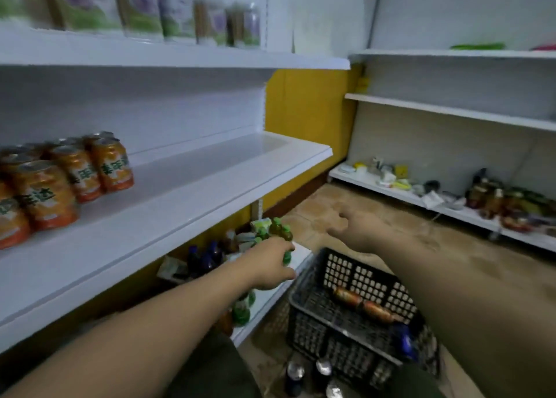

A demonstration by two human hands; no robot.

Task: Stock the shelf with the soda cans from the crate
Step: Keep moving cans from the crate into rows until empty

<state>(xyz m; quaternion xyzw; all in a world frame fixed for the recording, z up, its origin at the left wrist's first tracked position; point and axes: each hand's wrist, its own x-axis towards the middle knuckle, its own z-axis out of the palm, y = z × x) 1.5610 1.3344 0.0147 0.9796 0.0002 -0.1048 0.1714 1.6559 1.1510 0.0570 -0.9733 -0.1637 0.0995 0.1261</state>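
A dark plastic crate (313,325) stands on the floor at lower right. In it lie two orange-brown soda cans (361,303) end to end and a blue can (404,343). Several orange cans (75,172) stand grouped at the left of the white middle shelf (210,187). My left hand (267,265) reaches to the bottom shelf, its fingers curled around a green drink (287,257) among green bottles (278,227). My right hand (352,229) hovers over the floor beyond the crate, fingers loosely spread, holding nothing.
Three dark cans (313,376) stand on the floor in front of the crate. Dark blue bottles (204,259) and cartons fill the bottom shelf. A low shelf (451,211) on the right holds jars and clutter. Boxes line the top shelf (135,15).
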